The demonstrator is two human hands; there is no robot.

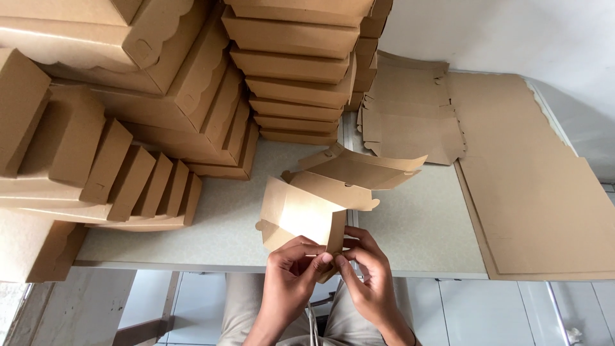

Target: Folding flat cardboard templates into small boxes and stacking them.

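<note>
Just two hands, left hand (289,272) and right hand (368,274), on one half-folded box (320,205).

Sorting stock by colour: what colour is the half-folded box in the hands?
Plain kraft brown, unprinted: the half-folded box, seen in the head view.

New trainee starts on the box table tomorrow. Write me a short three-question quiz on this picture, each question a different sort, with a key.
1. True or false: the left hand and right hand both pinch the near corner of the half-folded box.
2. Where do the flat unfolded blanks lie?
A. behind the half-folded box
B. on the floor
C. on top of the stacks
3. Fill in: the finished boxes stand in ____ at the left and far side of the table.

Key: 1 true; 2 A; 3 stacks.
</note>
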